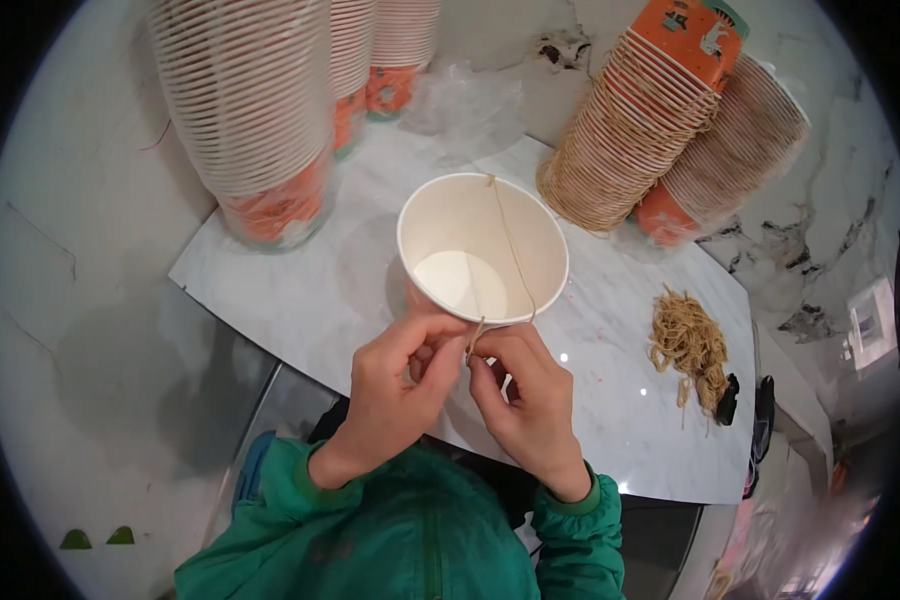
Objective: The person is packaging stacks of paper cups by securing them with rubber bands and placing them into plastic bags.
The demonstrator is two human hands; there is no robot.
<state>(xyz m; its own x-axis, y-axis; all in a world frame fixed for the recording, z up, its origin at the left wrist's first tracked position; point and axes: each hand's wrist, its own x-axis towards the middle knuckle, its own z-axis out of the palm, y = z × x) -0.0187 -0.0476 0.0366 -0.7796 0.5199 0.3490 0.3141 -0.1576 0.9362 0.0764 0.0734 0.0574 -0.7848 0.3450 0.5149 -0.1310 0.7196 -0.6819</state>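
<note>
A white-lined paper bucket stands in front of me on the table, its mouth turned up toward me. A thin tan string runs across the mouth from the far rim to the near rim. Just below the near rim, my left hand pinches the string between thumb and forefinger. Close beside it, my right hand also has thumb and fingers closed on the string at the same spot. The fingers hide most of the string's end and the outer wall there.
Tall bagged stacks of paper buckets rise at the far left. At the back right lean a stack of buckets with strings and a bagged stack. A pile of tan strings lies on the marbled table, beside a black object.
</note>
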